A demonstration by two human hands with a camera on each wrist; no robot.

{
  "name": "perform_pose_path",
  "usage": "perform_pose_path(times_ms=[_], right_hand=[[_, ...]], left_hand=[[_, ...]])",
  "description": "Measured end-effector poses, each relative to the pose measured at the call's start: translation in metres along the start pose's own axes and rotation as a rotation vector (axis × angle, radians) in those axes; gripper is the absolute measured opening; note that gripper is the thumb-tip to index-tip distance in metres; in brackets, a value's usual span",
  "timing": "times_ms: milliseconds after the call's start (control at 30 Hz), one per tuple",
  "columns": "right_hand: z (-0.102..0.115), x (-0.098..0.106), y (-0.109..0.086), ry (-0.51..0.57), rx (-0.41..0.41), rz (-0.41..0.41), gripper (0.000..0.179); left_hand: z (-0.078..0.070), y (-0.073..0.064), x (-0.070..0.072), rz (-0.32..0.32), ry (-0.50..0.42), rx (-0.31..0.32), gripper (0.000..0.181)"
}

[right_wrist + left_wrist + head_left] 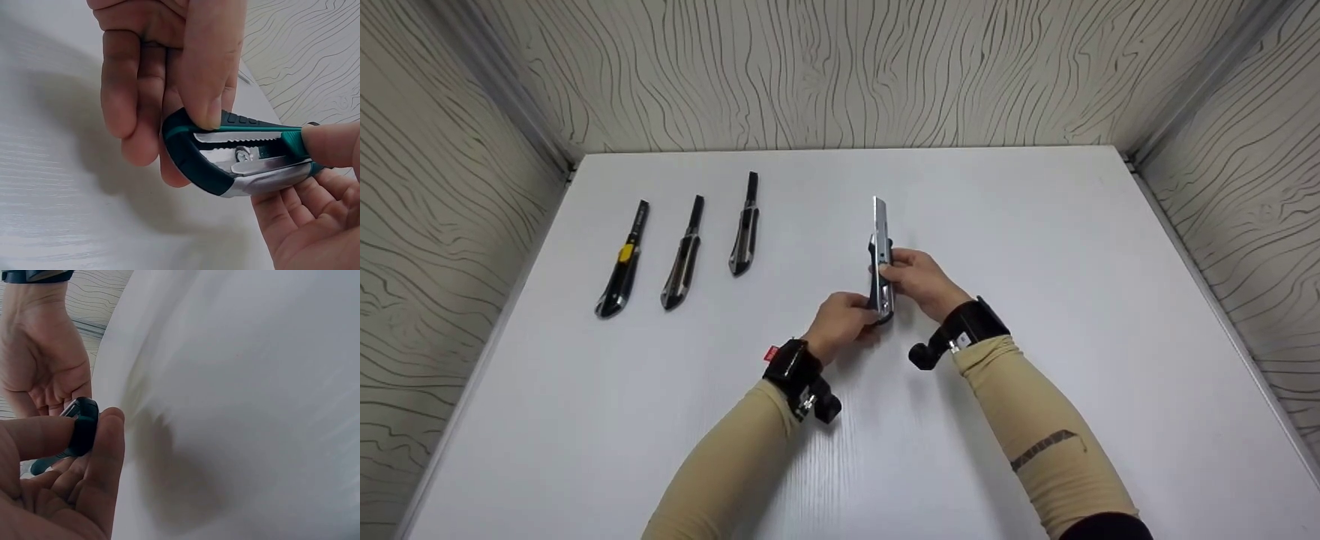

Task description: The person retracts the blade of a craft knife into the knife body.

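Both hands hold one utility knife (880, 225) above the white table, its silver blade end pointing to the far side. In the right wrist view the knife (264, 174) has a dark green and silver handle with a slotted track. My left hand (840, 322) pinches the rounded butt end between thumb and fingers. Farther up the handle, my right hand (926, 283) grips it with the thumb pressed on the green slider (293, 144). From the left wrist, only the dark butt of the knife (84, 427) shows between the fingers.
Three more utility knives lie apart on the left of the table: a black one with a yellow slider (619, 274), a black and silver one (682, 262), and a similar one (745, 236) nearer the middle. Wood-grain patterned panels (840, 75) stand behind the table and at both sides.
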State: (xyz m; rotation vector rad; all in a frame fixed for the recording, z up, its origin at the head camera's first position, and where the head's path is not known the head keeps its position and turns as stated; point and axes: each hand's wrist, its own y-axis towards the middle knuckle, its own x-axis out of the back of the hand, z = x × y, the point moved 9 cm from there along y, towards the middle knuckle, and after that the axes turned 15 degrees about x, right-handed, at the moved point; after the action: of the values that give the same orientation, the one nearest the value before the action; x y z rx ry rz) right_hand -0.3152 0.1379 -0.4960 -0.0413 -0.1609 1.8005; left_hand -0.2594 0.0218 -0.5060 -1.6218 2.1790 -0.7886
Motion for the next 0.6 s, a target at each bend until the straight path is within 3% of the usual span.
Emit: perform_pose_path(times_ms=[600], right_hand=[[0.0005,-0.0028,-0.0008,0.04,0.013,0.021,0.045]], left_hand=[[0.0008,-0.0005,0.0021,-0.017,0.01,0.004,0.021]])
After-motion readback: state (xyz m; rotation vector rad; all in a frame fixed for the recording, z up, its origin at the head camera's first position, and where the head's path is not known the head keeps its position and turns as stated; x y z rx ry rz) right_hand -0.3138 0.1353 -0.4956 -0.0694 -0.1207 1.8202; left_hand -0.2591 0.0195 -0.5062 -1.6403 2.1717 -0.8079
